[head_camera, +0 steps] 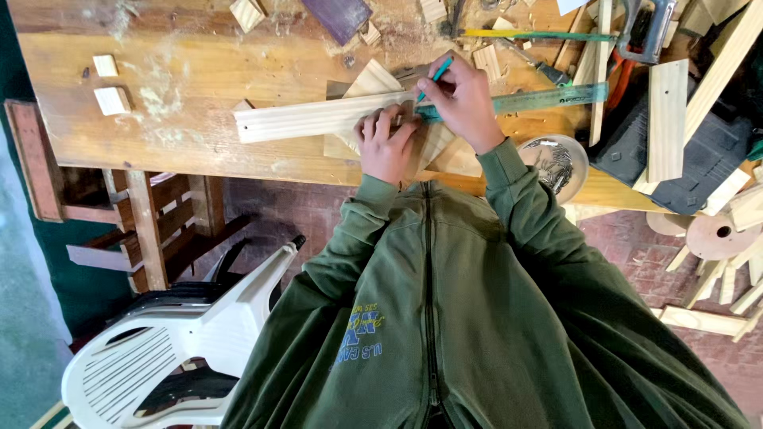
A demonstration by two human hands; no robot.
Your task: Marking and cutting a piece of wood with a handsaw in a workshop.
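Wooden strip (310, 119), long and pale, lies across the middle of the table (199, 151), running from 9 o'clock toward 3 o'clock over a few flat offcuts (373, 79). Pressing it down is the left hand (387, 143), fingers spread flat on the wood, its grip closed on nothing. Just beside it at 2 o'clock, the right hand (465, 103) has its grip pinched shut around a teal pencil (433, 78), whose tip touches the strip where a green ruler (540, 99) meets it; the ruler stretches away toward 3 o'clock. Small wood blocks (111, 99) sit well apart at 9 o'clock. A round tin of nails (554, 164) stands near the right wrist at 4 o'clock, and a white plastic chair (183, 349) stands below the table at 7 o'clock.
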